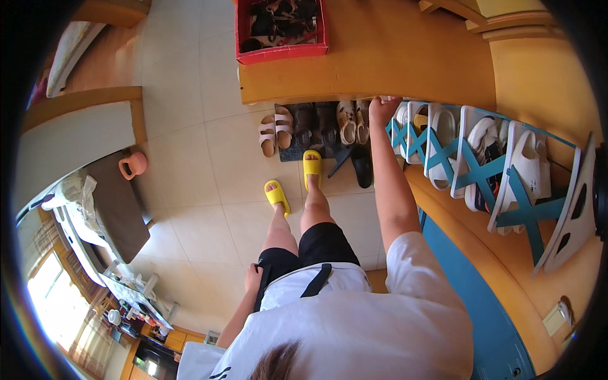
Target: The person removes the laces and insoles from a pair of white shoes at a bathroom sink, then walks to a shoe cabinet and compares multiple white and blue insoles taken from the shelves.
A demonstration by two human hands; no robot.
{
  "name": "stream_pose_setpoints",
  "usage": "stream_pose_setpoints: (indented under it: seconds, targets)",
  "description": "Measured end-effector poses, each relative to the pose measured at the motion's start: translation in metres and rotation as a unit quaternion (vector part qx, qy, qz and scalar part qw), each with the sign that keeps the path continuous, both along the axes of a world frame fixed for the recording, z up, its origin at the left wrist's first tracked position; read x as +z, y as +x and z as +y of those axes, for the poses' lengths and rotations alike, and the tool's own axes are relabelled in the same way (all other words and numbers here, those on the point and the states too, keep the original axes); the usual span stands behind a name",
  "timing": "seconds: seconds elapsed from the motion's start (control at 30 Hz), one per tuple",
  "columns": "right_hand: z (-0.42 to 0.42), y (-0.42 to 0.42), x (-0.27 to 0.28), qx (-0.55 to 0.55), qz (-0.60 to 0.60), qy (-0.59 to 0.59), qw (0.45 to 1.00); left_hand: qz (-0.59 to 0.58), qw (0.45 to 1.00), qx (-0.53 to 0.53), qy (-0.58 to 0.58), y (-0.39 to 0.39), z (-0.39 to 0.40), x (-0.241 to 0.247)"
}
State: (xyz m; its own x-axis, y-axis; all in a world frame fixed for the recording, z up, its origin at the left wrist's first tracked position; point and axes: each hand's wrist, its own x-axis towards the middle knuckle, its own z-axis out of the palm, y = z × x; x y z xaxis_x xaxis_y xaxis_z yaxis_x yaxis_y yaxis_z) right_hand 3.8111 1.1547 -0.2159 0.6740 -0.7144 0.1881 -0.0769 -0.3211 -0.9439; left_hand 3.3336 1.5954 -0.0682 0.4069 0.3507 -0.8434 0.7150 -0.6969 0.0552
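My right hand reaches forward to the front edge of an orange-brown wooden cabinet. Its fingers are curled at that edge and partly hidden, so their grip is unclear. Just right of it stands a white and teal shoe rack holding several pale shoes, among them a white clog. My left hand hangs low beside my black shorts, against a black strap; whether the fingers close around the strap cannot be made out. Yellow slides are on my feet.
On a dark mat below the cabinet are pink sandals, dark shoes and patterned clogs. A black slide lies nearby. An open red box sits on the cabinet. Leftward are a brown-topped table and a pink kettlebell-shaped object.
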Motion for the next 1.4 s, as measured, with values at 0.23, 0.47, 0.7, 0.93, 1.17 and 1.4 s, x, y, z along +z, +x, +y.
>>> stream_pose_setpoints:
  seconds: [0.23,0.47,0.7,0.93,1.17,1.4]
  targets:
    - [-0.001,-0.007,0.003,-0.016,-0.006,-0.076,0.997,-0.001,0.999,-0.053,0.007,0.028,0.008,-0.005]
    - [0.021,-0.035,0.028,-0.035,0.084,-0.042,0.995,-0.017,0.992,-0.123,-0.017,0.058,0.029,-0.013]
    - [0.01,-0.169,-0.029,0.096,0.14,-0.054,0.984,-0.005,0.983,-0.16,-0.085,0.059,0.053,-0.025]
    - [0.026,-0.238,-0.042,0.058,0.138,0.072,0.986,-0.056,0.985,-0.163,-0.014,0.035,0.005,-0.063]
    - [0.018,-0.205,-0.032,0.193,0.142,-0.071,0.968,-0.153,0.981,-0.046,-0.107,-0.014,-0.038,-0.091]
    - [0.12,-0.301,-0.019,0.347,0.168,-0.093,0.918,-0.391,0.875,0.136,-0.253,0.091,-0.161,-0.036]
